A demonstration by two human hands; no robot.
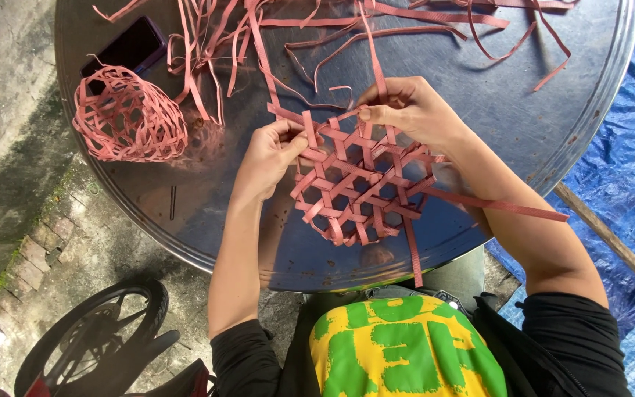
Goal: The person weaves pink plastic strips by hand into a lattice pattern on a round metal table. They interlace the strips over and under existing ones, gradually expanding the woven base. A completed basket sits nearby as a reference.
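A flat open-weave mat of pink strips (358, 184) lies on a round metal table (523, 117), its pattern made of hexagonal holes. My left hand (270, 154) pinches a strip at the mat's upper left edge. My right hand (406, 110) grips another pink strip at the mat's top, fingers closed around it. Long strip ends trail out from the mat to the right and toward the table's front rim.
A finished small pink woven basket (130, 117) lies on its side at the table's left. A dark phone (126, 48) sits behind it. Loose pink strips (347, 29) spread across the far side. A blue tarp (626, 176), a wooden stick (611, 239) and a wheel (93, 334) surround the table.
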